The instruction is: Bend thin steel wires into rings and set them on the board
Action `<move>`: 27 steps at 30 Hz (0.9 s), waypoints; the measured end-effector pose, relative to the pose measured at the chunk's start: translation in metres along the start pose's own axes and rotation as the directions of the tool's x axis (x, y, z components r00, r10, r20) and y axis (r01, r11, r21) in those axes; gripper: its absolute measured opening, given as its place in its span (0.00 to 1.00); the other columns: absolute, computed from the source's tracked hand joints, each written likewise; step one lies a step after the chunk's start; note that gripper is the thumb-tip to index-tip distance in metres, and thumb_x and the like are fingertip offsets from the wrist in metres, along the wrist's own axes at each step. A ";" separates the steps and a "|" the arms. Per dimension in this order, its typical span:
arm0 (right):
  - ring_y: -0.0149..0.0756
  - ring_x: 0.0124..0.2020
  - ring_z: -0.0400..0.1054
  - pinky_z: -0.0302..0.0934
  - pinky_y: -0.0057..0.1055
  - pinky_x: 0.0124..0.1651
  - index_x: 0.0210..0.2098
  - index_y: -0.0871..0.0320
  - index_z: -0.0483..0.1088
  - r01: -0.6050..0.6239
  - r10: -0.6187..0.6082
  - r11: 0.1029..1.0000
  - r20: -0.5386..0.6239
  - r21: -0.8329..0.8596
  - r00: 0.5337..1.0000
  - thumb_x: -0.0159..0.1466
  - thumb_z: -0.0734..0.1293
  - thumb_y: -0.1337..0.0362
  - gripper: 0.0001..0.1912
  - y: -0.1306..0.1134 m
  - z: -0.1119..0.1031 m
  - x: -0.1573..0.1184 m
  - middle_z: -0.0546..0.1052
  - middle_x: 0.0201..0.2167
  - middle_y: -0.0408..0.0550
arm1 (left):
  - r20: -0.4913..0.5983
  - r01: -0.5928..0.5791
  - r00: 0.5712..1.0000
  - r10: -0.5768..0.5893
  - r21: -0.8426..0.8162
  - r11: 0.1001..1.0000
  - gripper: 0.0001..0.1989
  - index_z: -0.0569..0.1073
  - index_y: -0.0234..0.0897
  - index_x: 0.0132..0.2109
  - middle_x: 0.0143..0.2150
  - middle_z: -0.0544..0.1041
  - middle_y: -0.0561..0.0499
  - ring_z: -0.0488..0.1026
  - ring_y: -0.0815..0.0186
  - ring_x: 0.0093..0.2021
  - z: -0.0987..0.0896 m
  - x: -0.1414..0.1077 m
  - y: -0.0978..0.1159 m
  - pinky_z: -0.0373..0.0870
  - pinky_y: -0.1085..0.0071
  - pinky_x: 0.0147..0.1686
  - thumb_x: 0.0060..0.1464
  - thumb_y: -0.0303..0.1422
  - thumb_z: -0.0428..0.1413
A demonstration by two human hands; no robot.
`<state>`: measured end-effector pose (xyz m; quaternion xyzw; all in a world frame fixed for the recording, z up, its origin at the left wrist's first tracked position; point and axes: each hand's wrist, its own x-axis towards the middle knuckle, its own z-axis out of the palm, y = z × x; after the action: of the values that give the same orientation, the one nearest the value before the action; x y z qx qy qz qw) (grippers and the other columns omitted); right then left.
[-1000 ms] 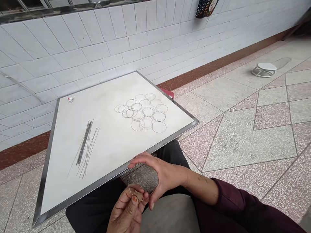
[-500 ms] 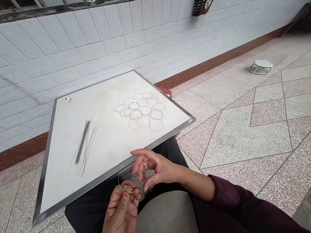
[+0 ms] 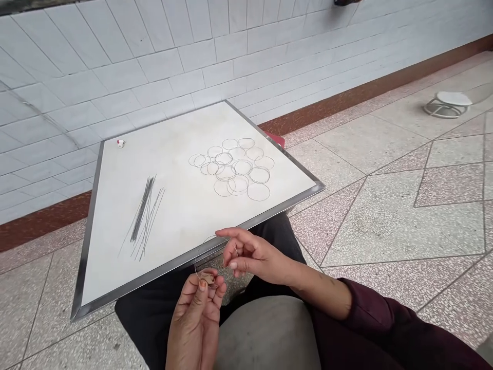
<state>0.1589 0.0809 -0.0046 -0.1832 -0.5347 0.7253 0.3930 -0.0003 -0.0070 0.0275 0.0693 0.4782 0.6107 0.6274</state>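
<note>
My left hand [image 3: 198,313] is closed, pinching a small tan-brown piece [image 3: 208,278] between thumb and fingers; its material I cannot make out. From this piece a thin bent wire [image 3: 195,261] rises and curves over towards the right. My right hand [image 3: 257,257] is open around the far part of the wire, index finger stretched out and thumb apart. The wire passes by its fingers; whether they touch it I cannot tell. Both hands are at the near edge of the white table [image 3: 173,133], above my lap.
Several overlapping wire rings [image 3: 259,191] lie on the table's right half. A bundle of straight wires [image 3: 142,210] lies on the left. A small white-and-red object [image 3: 120,144] sits near the far left corner. Behind is a tiled wall [image 3: 162,67]; a low stool [image 3: 449,104] stands right.
The view has shifted, so the table appears further right and higher. My right thumb and fingers have drawn closer together, and more of the wire's arc shows between the hands.
</note>
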 end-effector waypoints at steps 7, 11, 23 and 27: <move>0.24 0.24 0.66 0.66 0.24 0.28 0.59 0.54 0.60 -0.066 0.036 0.983 -0.175 -0.172 0.984 0.70 0.61 0.58 0.19 0.005 0.010 0.000 0.73 0.33 0.41 | -0.001 0.032 0.999 -0.032 -0.040 0.999 0.05 0.78 0.37 0.34 0.38 0.80 0.49 0.78 0.63 0.43 -0.002 0.005 -0.001 0.73 0.65 0.50 0.49 0.29 0.66; 0.24 0.24 0.66 0.66 0.24 0.28 0.57 0.54 0.61 -0.092 0.051 0.976 -0.201 -0.198 0.978 0.69 0.62 0.57 0.19 0.007 0.012 0.000 0.72 0.32 0.40 | 0.059 0.003 0.998 -0.001 -0.029 1.000 0.04 0.79 0.37 0.38 0.41 0.80 0.49 0.77 0.63 0.46 -0.005 0.008 -0.001 0.72 0.66 0.53 0.54 0.29 0.63; 0.24 0.24 0.66 0.66 0.24 0.28 0.57 0.54 0.61 -0.129 0.086 0.971 -0.207 -0.203 0.975 0.68 0.63 0.57 0.19 0.010 0.012 0.003 0.72 0.32 0.39 | 0.063 0.051 0.997 -0.046 -0.091 0.994 0.12 0.80 0.34 0.45 0.48 0.80 0.41 0.75 0.56 0.54 -0.006 0.013 0.004 0.67 0.59 0.58 0.61 0.36 0.55; 0.24 0.24 0.66 0.66 0.24 0.28 0.57 0.54 0.61 -0.122 0.083 0.972 -0.195 -0.199 0.977 0.69 0.63 0.56 0.19 0.011 0.012 0.003 0.71 0.32 0.40 | 0.051 0.090 0.995 -0.084 -0.134 0.987 0.18 0.79 0.34 0.50 0.56 0.77 0.38 0.69 0.55 0.61 -0.007 0.017 0.005 0.64 0.59 0.61 0.62 0.40 0.52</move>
<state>0.1450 0.0745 -0.0100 -0.3177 -0.5593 0.6641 0.3812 -0.0116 0.0045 0.0186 0.0191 0.4238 0.6123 0.6672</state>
